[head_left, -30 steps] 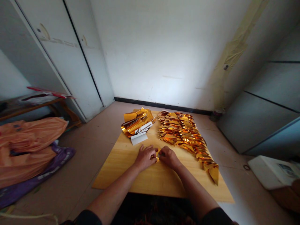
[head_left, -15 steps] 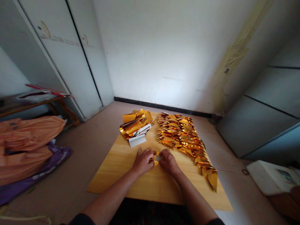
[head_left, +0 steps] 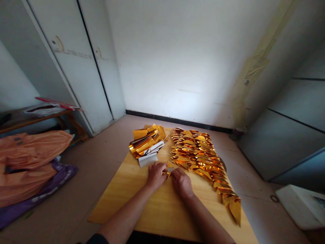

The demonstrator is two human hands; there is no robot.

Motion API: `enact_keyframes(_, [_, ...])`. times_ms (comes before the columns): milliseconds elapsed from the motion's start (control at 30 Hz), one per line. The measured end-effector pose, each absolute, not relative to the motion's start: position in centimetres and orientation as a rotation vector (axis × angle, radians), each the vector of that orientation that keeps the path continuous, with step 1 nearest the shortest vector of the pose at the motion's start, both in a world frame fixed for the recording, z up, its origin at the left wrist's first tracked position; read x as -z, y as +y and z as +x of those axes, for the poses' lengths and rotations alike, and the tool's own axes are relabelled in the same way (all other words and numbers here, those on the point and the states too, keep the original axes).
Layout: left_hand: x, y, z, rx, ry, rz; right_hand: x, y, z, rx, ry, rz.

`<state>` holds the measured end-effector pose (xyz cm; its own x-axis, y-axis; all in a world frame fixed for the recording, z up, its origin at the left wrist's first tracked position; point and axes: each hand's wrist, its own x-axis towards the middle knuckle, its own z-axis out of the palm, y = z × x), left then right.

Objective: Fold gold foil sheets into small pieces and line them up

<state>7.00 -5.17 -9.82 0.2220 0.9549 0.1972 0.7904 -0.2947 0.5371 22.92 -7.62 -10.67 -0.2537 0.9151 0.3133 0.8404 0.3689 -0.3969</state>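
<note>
Left hand (head_left: 155,175): fingers pinch gold paper (head_left: 169,165)
Right hand (head_left: 182,184): fingers touch its side, can't tell if pinching
Feel: likely light, bendy, slippery
Best hold: edges near fingers

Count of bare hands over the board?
2. The left hand is left of the small gold sheet, fingers on it; the right hand is at its right side. None look hidden.

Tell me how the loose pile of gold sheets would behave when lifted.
The gold sheets look thin and curl at the edges, so they would probably flex easily. Their shiny faces may slide over one another. They lie askew on the board, with no visible band, so lifting could scatter some.
</note>
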Motion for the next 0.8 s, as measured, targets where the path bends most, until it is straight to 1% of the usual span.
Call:
enact_keyframes(133, [10.1, -3.6, 6.1, -0.669, 1.511, 2.168, 10.5, -7.1, 22.4, -0.13, -2.159, -1.554])
enact_keyframes(400, [9.8, -2.3, 4.9, -0.605, 1.309, 2.23, 9.5, -7.2, 21.6, -0.054, -2.38, -1.584])
enact_keyframes(633, [9.4, -2.7, 4.9, -0.589, 1.29, 2.269, 9.2, -8.1, 21.0, -0.085, -2.461, -1.635])
enact_keyframes(800, [9.1, -3.0, 4.6, -0.531, 1.282, 2.368, 9.2, -9.0, 21.0, -0.117, -2.447, -1.568])
